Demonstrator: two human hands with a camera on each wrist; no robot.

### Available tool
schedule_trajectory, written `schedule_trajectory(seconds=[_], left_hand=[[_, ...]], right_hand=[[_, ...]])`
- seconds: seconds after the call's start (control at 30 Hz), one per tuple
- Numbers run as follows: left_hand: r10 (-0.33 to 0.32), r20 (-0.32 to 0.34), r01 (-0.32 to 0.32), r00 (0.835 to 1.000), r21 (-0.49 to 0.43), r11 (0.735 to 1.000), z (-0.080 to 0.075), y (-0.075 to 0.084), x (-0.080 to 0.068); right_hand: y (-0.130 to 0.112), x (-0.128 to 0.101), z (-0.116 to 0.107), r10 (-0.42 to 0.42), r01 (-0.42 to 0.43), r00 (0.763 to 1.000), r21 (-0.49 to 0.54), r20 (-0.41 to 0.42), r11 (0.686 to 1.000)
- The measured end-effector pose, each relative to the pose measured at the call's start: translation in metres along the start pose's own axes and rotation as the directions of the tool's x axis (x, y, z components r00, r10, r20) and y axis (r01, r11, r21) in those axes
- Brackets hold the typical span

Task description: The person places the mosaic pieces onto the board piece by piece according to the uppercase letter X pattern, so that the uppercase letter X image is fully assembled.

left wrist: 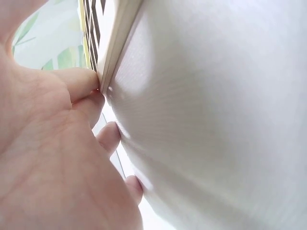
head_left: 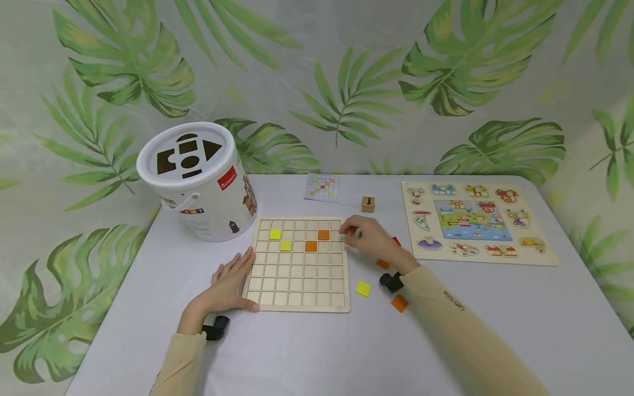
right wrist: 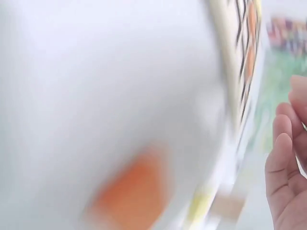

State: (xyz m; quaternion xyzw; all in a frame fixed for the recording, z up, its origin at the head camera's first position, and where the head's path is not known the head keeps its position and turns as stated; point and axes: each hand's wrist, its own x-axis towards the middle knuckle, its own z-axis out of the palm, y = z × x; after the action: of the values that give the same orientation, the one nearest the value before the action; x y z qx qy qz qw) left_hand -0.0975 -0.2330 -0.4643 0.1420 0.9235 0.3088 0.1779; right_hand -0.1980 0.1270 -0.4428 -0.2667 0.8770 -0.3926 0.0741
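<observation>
A wooden grid board lies on the grey table. Two yellow tiles and two orange tiles sit in its upper rows. My left hand rests flat against the board's left edge, fingers straight; the left wrist view shows its fingertips touching the board's rim. My right hand hovers arched at the board's upper right edge with its fingertips pointing down. What is under them is hidden. The right wrist view is blurred and shows the right hand's fingers beside the board.
Loose tiles lie right of the board: orange, yellow, orange, and a red one partly behind my hand. A wooden cube and pattern card sit behind. White shape-sorter bucket back left, peg puzzle right.
</observation>
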Motion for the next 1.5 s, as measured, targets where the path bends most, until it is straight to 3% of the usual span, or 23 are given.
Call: schedule_trajectory(seconds=[0.2,0.4,0.6,0.93,1.17,1.5], left_hand=[[0.000,0.002,0.000,1.000,-0.008,1.000,-0.001,0.000,-0.003],[0.004,0.001,-0.004,1.000,-0.014,1.000,0.000,-0.001,-0.001],[0.002,0.002,-0.002,1.000,-0.011,1.000,0.001,0.000,0.001],[-0.013,0.003,0.013,1.000,-0.006,1.000,0.000,0.001,0.001],[-0.012,0.007,0.012,1.000,-0.004,1.000,0.000,0.001,0.001],[-0.007,0.002,0.007,1.000,-0.006,1.000,0.000,0.002,0.000]], right_hand=[[0.042,-0.038,-0.039,0.123,-0.126,0.990,-0.048,-0.066,0.991],[0.057,-0.056,-0.054,0.194,-0.194,0.981,-0.079,-0.017,0.978],[0.061,-0.055,-0.052,0.180,-0.172,0.983,-0.152,0.038,0.973],[0.060,-0.053,-0.052,0.116,-0.104,0.992,-0.211,0.045,0.972],[0.043,-0.045,-0.042,0.122,-0.121,0.993,-0.150,-0.002,0.981],[-0.008,-0.006,0.015,-0.073,0.076,0.993,-0.023,0.093,0.997]])
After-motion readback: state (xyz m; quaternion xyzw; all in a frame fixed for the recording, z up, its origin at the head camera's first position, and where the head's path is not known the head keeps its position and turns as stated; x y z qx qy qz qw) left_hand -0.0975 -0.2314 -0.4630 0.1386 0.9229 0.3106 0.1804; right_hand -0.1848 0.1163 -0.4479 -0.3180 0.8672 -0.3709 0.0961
